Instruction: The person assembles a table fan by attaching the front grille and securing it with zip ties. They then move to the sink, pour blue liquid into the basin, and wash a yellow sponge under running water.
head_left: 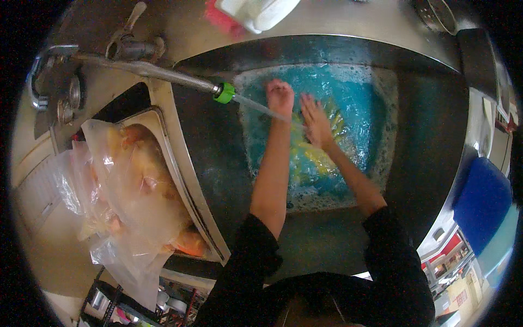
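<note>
A blue-bottomed square basin [376,128] of foamy water lies in front of me, with yellow pieces [318,158] under the rippling surface; their kind is unclear. My left hand [280,97] is over the upper left of the water, its fingers curled in and nothing visible in them. Just right of it, my right hand [317,121] is stretched flat with fingers extended, above the yellow pieces. A braided hose [163,72] with a green end [224,93] reaches in from the left. Its water stream [259,107] runs down to my left wrist.
On the left, a metal tray [177,155] bears a large clear plastic bag [133,191] with orange-tan contents. A tap [133,48] stands behind it. A white and pink item [256,13] lies on the far ledge, a round metal strainer [436,16] at far right. A blue panel [482,193] is at right.
</note>
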### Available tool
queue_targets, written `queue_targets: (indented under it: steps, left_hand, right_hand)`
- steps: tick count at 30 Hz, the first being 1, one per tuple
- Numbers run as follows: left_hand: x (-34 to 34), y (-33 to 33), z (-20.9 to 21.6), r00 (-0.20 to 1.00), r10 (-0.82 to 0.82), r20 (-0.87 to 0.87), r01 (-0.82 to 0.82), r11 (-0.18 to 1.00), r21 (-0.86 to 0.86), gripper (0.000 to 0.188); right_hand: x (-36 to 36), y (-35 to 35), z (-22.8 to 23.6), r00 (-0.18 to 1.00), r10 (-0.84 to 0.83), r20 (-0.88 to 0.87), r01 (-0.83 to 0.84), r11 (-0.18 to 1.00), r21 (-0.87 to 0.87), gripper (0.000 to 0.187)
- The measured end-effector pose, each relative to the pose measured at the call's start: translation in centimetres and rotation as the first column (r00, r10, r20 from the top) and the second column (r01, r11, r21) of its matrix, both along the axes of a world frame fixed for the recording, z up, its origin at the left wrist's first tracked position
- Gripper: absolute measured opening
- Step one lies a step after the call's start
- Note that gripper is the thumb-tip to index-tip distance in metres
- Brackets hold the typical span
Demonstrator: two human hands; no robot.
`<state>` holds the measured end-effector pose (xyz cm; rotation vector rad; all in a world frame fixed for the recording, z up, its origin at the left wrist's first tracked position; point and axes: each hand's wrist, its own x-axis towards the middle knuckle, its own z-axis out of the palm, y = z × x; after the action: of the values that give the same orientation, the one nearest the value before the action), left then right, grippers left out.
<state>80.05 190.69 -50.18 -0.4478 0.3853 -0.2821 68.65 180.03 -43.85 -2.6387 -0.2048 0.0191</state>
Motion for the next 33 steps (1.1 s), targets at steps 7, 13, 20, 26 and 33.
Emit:
queue_targets:
  steps: [7,13,20,26,33]
  left_hand:
    - [-3.6,-0.4,5.0,0.957,0.048,-0.286,-0.252,0.623,-0.74,0.015]
    - [-4.1,0.6,7.5,0.944,-0.003,-0.329,-0.014,0.999,-0.047,0.017]
    - [-3.0,3.8,5.4,0.729,-0.68,-0.074,-0.565,-0.66,0.495,0.033]
    - [-6.0,1.6,5.6,0.653,-0.594,-0.471,-0.751,-0.59,-0.297,0.063]
    - [-8.5,0.8,7.0,0.63,-0.601,-0.492,-0.764,-0.591,-0.258,0.063]
  right_hand:
    - [-3.5,8.4,4.7,0.704,-0.322,-0.634,0.691,0.104,0.715,0.048]
    - [2.1,8.7,0.5,0.802,-0.458,-0.383,0.581,0.452,0.677,0.045]
    - [1.4,7.2,1.5,0.52,-0.003,-0.854,0.845,-0.144,0.515,0.045]
    - [5.9,5.0,-2.1,0.681,-0.293,-0.671,0.688,0.571,0.449,0.054]
    - [6.1,1.5,0.0,0.589,0.287,-0.755,0.794,-0.379,0.476,0.052]
